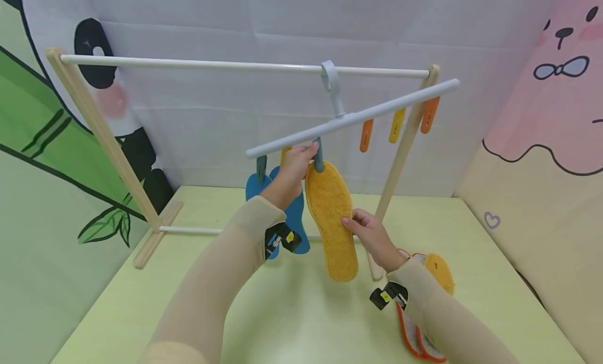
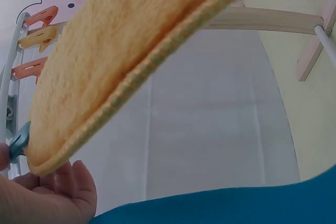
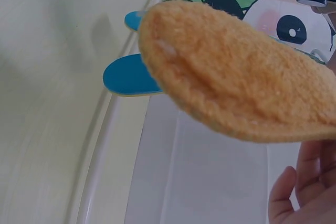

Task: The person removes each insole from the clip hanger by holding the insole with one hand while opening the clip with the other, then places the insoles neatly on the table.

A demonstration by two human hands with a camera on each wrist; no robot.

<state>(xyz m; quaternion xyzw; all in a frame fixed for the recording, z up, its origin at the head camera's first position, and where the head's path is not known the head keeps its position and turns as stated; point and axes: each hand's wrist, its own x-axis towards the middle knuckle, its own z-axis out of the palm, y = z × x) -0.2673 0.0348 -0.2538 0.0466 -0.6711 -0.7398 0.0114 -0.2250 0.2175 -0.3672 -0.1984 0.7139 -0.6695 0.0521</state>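
Note:
A fuzzy yellow insole (image 1: 330, 222) hangs upright from a blue-green clothespin (image 1: 319, 155) on a white hanger (image 1: 358, 118). My left hand (image 1: 294, 167) pinches that clothespin at the insole's top; the left wrist view shows the thumb by the clothespin (image 2: 20, 141). With thumb in front, my right hand (image 1: 372, 233) holds the insole's right edge at mid-length. The right wrist view has the insole (image 3: 231, 72) hiding part of the fingers. Blue insoles (image 1: 296, 217) hang to the left, partly behind my left hand and forearm, one under a dark green clothespin (image 1: 261, 168).
The tilted hanger hooks over the white rod (image 1: 198, 64) of a wooden-legged rack (image 1: 103, 139). Orange clothespins (image 1: 366, 135) and a yellow clothespin (image 1: 397, 125) hang on its right. Red-edged grey insoles (image 1: 410, 332) and another yellow piece (image 1: 439, 272) lie on the table by my right forearm.

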